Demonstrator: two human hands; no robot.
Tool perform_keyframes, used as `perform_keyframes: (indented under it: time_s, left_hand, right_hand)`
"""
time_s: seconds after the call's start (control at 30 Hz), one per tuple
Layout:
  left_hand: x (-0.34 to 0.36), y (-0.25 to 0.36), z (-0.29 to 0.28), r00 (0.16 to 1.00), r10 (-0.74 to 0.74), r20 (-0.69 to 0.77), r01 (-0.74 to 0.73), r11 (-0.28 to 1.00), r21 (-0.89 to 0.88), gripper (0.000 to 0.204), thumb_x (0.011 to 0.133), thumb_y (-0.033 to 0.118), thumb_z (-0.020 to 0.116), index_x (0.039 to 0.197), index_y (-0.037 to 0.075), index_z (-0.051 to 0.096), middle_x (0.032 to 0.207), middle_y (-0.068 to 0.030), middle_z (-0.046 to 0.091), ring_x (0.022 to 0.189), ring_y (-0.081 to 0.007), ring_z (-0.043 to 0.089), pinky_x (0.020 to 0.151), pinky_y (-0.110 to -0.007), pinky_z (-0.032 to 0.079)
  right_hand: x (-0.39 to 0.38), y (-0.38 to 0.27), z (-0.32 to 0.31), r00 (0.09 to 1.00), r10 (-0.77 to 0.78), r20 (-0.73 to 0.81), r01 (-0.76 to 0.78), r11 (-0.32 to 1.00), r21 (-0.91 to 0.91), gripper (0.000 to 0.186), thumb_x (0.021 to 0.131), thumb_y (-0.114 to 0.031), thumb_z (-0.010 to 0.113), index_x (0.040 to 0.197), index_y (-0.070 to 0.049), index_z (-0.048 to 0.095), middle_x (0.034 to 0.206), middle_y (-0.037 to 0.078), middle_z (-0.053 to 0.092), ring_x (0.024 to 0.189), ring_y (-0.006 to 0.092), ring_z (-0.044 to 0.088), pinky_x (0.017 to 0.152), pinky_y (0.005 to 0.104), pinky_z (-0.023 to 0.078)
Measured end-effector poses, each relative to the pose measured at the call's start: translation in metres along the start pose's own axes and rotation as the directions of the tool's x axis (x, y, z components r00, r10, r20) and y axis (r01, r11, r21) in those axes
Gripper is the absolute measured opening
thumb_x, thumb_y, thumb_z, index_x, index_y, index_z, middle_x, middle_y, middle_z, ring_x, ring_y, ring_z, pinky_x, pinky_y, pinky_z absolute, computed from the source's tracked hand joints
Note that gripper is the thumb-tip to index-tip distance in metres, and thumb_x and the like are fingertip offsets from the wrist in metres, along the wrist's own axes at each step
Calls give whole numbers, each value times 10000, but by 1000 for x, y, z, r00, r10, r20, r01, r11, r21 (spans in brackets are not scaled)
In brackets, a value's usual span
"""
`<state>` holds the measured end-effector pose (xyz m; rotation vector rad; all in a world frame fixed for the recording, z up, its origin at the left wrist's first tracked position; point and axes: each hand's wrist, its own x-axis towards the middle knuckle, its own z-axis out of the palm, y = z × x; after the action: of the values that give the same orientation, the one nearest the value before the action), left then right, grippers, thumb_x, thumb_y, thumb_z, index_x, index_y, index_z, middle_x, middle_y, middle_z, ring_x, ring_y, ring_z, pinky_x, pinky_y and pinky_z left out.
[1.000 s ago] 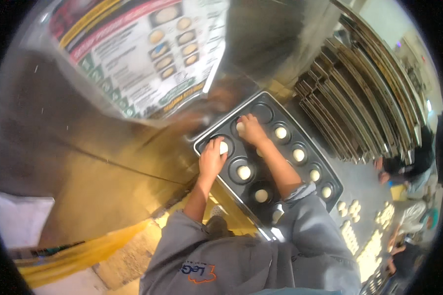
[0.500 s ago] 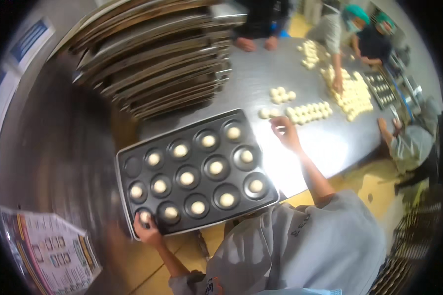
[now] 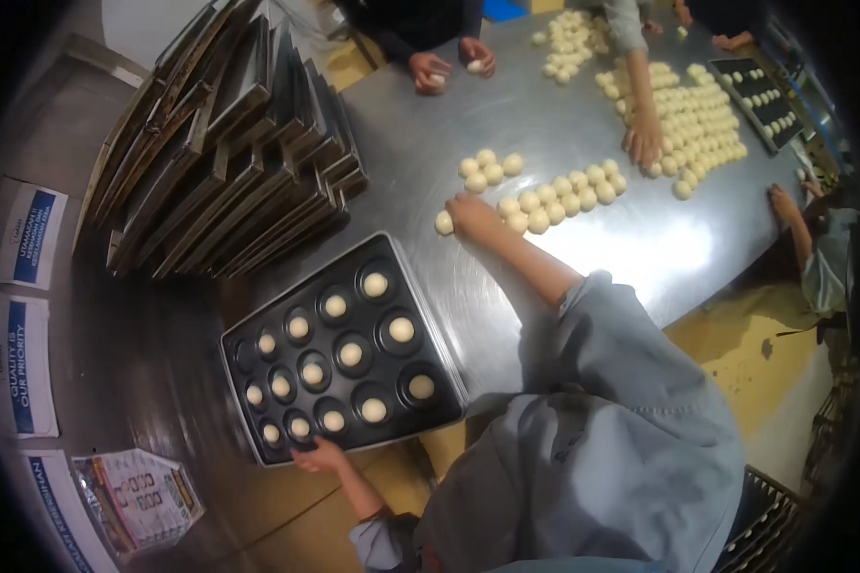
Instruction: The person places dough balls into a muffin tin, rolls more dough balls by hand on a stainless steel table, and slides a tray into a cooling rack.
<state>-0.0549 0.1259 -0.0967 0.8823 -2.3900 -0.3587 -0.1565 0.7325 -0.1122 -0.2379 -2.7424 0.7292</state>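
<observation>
Tray: the dark tray (image 3: 365, 319) lies at the edge of the metal surface (image 3: 506, 105), fourteen of its fifteen round wells each holding a pale ball (image 3: 351, 354).
Left hand: the left hand (image 3: 323, 458) is at the tray's near rim, beside the bottom row; whether it grips the rim, I cannot tell.
Right hand: the right hand (image 3: 476, 220) reaches over the surface, fingers curled, just beside a loose ball (image 3: 444, 222); whether it grasps anything is hidden.
Balls nearby: a small cluster (image 3: 485, 174) and a double row (image 3: 559, 199) sit close to the right hand.
Far side: a large batch (image 3: 702, 119) spreads near a second tray (image 3: 750, 87); a co-worker's hand (image 3: 643, 143) is at its edge.
Stack: worn metal trays (image 3: 248, 153) lean beyond the tray.
Left wall: blue-and-white signs (image 3: 26, 363).
</observation>
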Motion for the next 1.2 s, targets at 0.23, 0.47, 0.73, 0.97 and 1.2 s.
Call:
perform_keyframes:
  time_s: [0.23, 0.47, 0.73, 0.97, 1.2]
  left_hand:
    - [-51, 20, -22, 995, -102, 7, 102, 992, -68, 787, 790, 23, 753, 1487, 61, 389, 1480, -220, 372, 1381, -447, 346, 1136, -565, 338]
    - [-44, 14, -12, 999, 4, -35, -3, 1000, 9, 680, 783, 49, 749, 1408, 38, 481, 1394, -217, 475, 1320, -447, 417, 1101, -564, 347]
    - [-43, -10, -16, 998, -4, 58, 2, 1000, 24, 553, 768, 95, 771, 1296, 101, 605, 1382, -181, 493, 1302, -415, 434, 1098, -546, 335]
    - [-31, -16, -13, 996, 48, 75, -48, 999, 7, 473, 775, 148, 772, 1227, 115, 635, 1333, -170, 550, 1253, -401, 477, 1081, -526, 351]
    - [-32, -8, -15, 995, -17, 100, 21, 999, -35, 417, 762, 132, 773, 1168, 128, 678, 1345, -129, 553, 1282, -382, 456, 1086, -519, 334]
  right_hand:
    - [-210, -23, -69, 988, 96, 125, -115, 981, 158, 401, 765, -133, 692, 1141, -14, 624, 1118, 206, 608, 1075, 400, 598, 932, 494, 506]
    - [-179, 31, -71, 974, 176, -142, -164, 982, 94, 178, 731, -125, 733, 886, -70, 667, 967, 149, 634, 1004, 349, 603, 895, 448, 464]
    - [-237, 88, -123, 962, -123, 242, 78, 980, 185, 175, 748, -145, 733, 896, -116, 645, 972, 104, 613, 1018, 289, 593, 915, 430, 452]
    - [-213, 14, -81, 991, 24, 134, -74, 922, 381, 336, 799, -168, 741, 1130, -144, 690, 959, 72, 677, 948, 304, 644, 905, 434, 499]
    - [-180, 72, -109, 998, 51, -34, -51, 999, 5, 221, 713, -202, 762, 880, -122, 642, 965, 75, 624, 1006, 319, 572, 892, 439, 424]
